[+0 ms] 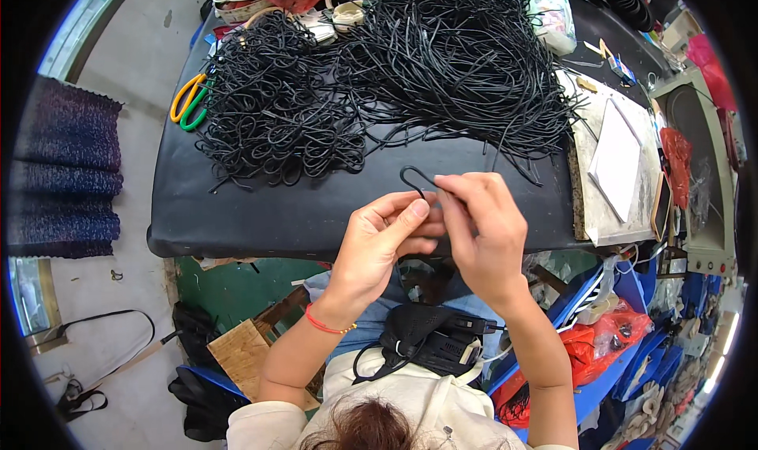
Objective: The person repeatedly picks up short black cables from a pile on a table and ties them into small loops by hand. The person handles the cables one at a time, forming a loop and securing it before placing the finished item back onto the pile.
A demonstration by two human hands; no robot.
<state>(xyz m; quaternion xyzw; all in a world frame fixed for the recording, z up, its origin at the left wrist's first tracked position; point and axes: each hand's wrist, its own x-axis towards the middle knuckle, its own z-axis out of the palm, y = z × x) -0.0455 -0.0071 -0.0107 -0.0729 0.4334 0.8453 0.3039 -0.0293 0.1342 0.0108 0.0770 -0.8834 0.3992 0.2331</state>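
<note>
A black cord [412, 178] loops up between both hands' fingers [442, 205], pinched shut on it.

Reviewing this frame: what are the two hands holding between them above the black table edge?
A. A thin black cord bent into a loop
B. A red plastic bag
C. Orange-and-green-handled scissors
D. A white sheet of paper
A: the left hand and right hand pinch a thin black cord bent into a loop; the orange-and-green-handled scissors lie untouched at the table's left.
</note>
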